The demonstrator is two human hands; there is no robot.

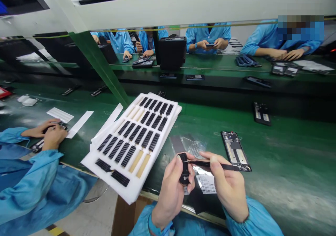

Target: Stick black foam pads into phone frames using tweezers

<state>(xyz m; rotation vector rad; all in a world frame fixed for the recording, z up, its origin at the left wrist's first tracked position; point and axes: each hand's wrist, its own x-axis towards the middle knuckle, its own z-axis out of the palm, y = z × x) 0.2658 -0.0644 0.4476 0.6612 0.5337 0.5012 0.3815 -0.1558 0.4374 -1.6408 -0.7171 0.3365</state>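
Note:
Between the thumb and fingers of my left hand [172,190] is a small black plastic phone part [184,174], held upright. My right hand [229,183] grips dark tweezers [225,165], whose tips reach the upper part of that piece. Beneath my hands lie clear sheets with small dots [206,184] and a dark sheet [196,199]. An opened phone body [236,150] rests just beyond my right hand. To the left, a white foam tray [105,171] carries several rows of black strip-like parts [140,135]; some slots show tan bottoms.
A co-worker's hands [54,133] handle a phone part at the left, near white paper strips [80,124]. Another phone body [261,113] lies farther back. A green post [99,66] rises behind the tray. Several people in blue work across the bench, near a black box [172,52].

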